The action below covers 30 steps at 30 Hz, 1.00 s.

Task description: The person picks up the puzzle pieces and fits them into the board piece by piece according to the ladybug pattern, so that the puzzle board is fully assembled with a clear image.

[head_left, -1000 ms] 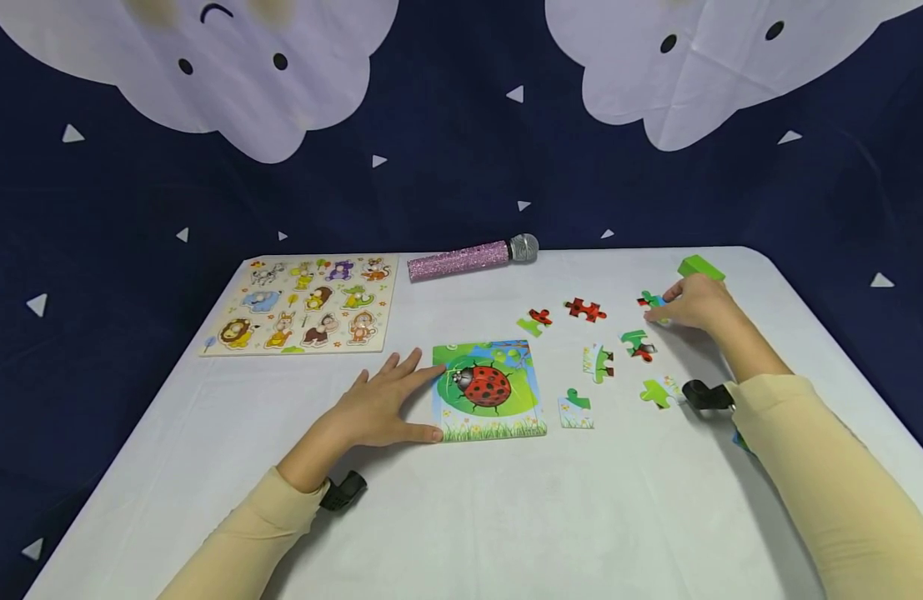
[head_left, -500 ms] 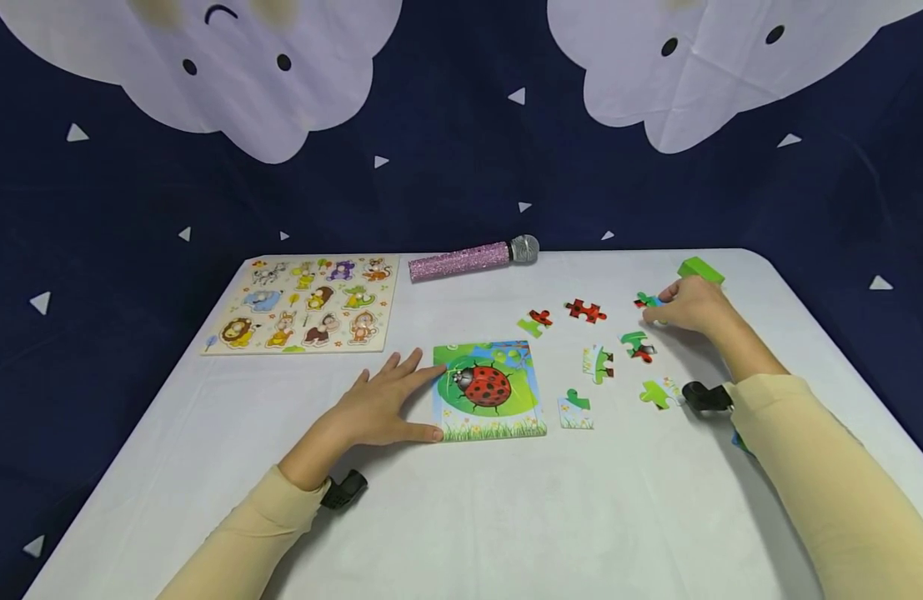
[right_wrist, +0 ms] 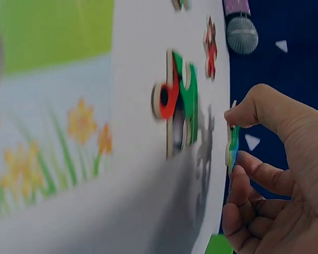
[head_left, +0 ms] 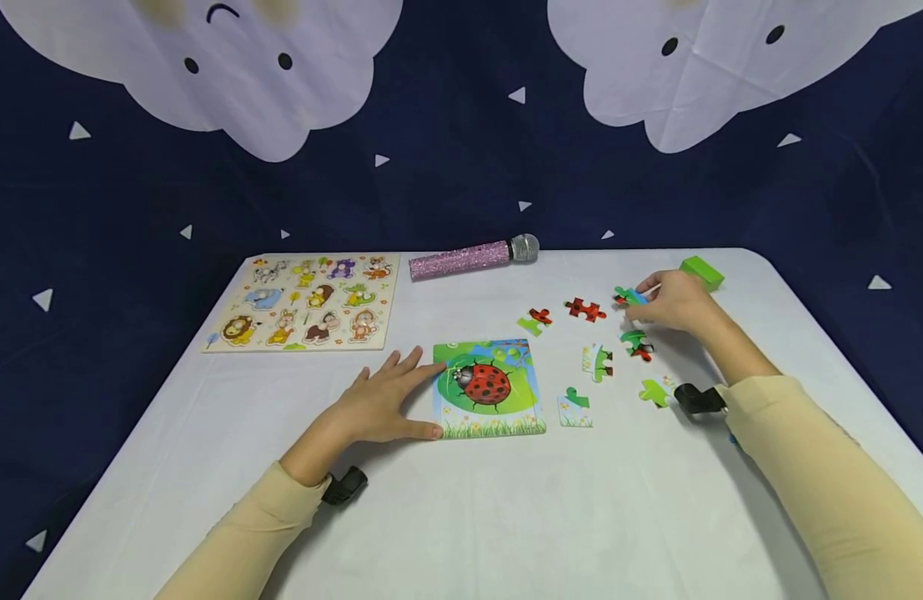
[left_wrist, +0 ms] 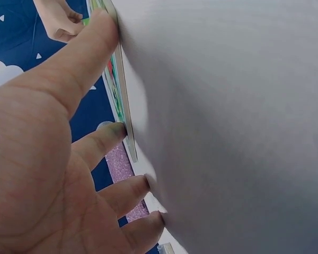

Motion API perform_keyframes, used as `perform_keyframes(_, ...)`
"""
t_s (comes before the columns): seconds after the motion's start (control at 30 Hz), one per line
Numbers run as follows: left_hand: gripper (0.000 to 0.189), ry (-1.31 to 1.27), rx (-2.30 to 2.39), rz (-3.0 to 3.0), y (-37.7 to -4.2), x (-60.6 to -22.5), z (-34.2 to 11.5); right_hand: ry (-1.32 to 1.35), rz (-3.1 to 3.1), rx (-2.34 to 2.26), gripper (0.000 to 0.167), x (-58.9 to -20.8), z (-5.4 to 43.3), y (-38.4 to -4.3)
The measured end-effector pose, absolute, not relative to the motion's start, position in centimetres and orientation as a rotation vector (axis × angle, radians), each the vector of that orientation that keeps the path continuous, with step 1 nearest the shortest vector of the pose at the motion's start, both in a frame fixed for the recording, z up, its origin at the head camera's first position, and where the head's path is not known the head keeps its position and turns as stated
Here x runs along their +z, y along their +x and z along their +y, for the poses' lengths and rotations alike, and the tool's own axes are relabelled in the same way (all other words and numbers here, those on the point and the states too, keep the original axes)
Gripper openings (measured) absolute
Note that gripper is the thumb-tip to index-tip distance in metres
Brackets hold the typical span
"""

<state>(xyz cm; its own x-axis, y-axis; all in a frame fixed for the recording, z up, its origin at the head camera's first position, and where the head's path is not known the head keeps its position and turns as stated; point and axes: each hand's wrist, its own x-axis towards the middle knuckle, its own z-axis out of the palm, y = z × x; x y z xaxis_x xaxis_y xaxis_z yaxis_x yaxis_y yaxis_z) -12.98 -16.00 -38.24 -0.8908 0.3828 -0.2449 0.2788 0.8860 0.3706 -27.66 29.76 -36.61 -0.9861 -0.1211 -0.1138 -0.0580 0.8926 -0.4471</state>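
Observation:
My left hand [head_left: 382, 408] lies with spread fingers on the table, thumb and index finger touching the left edge of a square ladybug puzzle board [head_left: 487, 387]. In the left wrist view the board's thin edge [left_wrist: 128, 114] runs past the thumb and index finger. At the back right, my right hand [head_left: 674, 302] pinches a green and blue puzzle piece [head_left: 628, 297] between thumb and fingers. The right wrist view shows that piece [right_wrist: 233, 143] held off the table. Below it lies a green and red piece [head_left: 637, 345], also large in the right wrist view.
Loose pieces lie right of the board: a red one [head_left: 585, 310], a red and green one [head_left: 534, 322], a grass one [head_left: 599, 363], a flower one [head_left: 575, 408] and a green one [head_left: 656, 392]. An animal peg puzzle [head_left: 303, 304], a pink microphone [head_left: 472, 258] and a green block [head_left: 703, 272] stand behind.
My right hand has moved left with the green and blue piece in its fingers, away from the green block. The left hand and the board have stayed in place.

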Motion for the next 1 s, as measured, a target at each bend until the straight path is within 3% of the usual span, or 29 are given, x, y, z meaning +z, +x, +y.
perform_keyframes(0.63,0.099,0.492,0.468,2.742,-13.0,-38.2,-16.0,-0.569,2.903,-0.748,0.043,-36.3,22.0,-25.4)
perform_keyframes(1.0,0.099,0.485,0.459,2.741,-13.0,-38.2,-15.9,-0.782,2.849,-0.709,0.044,-35.8,17.7,-24.1)
